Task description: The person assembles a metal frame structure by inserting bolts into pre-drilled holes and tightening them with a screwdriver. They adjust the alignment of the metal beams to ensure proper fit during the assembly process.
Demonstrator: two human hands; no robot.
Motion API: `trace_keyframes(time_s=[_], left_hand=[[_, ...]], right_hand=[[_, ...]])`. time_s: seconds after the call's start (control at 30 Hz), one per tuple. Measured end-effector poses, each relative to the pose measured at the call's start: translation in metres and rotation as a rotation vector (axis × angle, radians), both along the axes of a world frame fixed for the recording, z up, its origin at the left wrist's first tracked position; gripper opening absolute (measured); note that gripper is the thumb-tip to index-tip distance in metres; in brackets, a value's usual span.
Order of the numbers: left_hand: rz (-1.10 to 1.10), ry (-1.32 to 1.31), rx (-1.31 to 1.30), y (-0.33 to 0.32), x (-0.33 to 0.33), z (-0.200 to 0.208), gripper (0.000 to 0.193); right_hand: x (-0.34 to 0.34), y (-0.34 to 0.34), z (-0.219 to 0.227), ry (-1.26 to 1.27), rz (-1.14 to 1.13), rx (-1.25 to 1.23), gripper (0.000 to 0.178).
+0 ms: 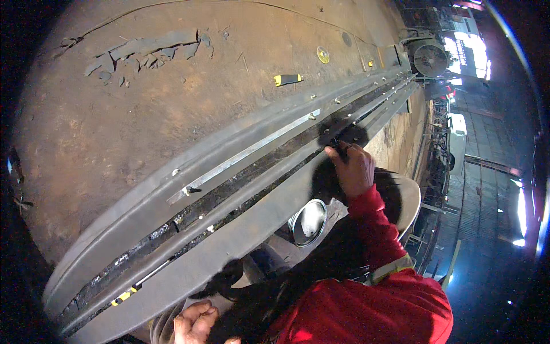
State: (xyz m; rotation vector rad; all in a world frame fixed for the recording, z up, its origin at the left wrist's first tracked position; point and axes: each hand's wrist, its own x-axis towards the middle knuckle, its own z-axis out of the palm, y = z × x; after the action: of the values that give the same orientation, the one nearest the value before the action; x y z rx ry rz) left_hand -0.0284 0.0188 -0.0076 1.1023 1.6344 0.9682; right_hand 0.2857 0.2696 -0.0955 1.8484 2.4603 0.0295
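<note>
A long grey curved piece [252,221] stretches from the lower left to the upper right, with a dark groove [246,174] running along it. My right hand [354,167], in a red sleeve, reaches to the groove near the middle. Its thumb and fingers are closed at a small dark thing in the shadow that I cannot make out. At the lower edge my left hand [196,325] has its fingers curled; whatever they hold is hidden. A thin metal strip [252,152] lies along the far side, with small bolts [187,191] through it.
A yellow-handled screwdriver [125,296] lies on the piece's lower left end. Beyond are a yellow-and-black tool [288,79], a yellow disc [322,54] and dark torn scraps [152,49]. A round metal tin [308,223] sits on the near side. A fan [431,59] stands far right.
</note>
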Motion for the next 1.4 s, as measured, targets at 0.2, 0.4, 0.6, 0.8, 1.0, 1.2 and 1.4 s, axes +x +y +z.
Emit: trace_keyframes(time_s=[0.2,0.4,0.6,0.8,1.0,1.2,1.4], left_hand=[[0.043,-0.014,-0.049,0.001,-0.005,-0.009,0.035],[0.091,-0.041,-0.095,0.003,-0.007,-0.016,0.038],[0.097,-0.029,-0.097,0.007,-0.010,-0.020,0.037],[0.095,-0.063,-0.089,0.005,-0.012,-0.020,0.035],[0.122,-0.085,-0.088,0.004,-0.010,-0.016,0.034],[0.081,-0.054,-0.044,0.002,-0.013,-0.015,0.034],[0.086,-0.077,-0.025,-0.002,-0.016,-0.014,0.035]], right_hand=[[0.001,-0.007,-0.012,0.101,-0.102,0.098,0.032],[-0.002,-0.005,-0.003,-0.051,0.173,0.175,0.032],[0.007,0.008,-0.003,0.209,-0.088,-0.123,0.026],[0.007,0.060,0.024,0.382,-0.224,-0.777,0.021],[-0.002,0.036,0.025,0.167,-0.168,-0.538,0.023],[-0.002,-0.004,-0.004,0.071,-0.080,0.024,0.030],[-0.017,-0.011,-0.006,0.060,-0.245,0.089,0.027]])
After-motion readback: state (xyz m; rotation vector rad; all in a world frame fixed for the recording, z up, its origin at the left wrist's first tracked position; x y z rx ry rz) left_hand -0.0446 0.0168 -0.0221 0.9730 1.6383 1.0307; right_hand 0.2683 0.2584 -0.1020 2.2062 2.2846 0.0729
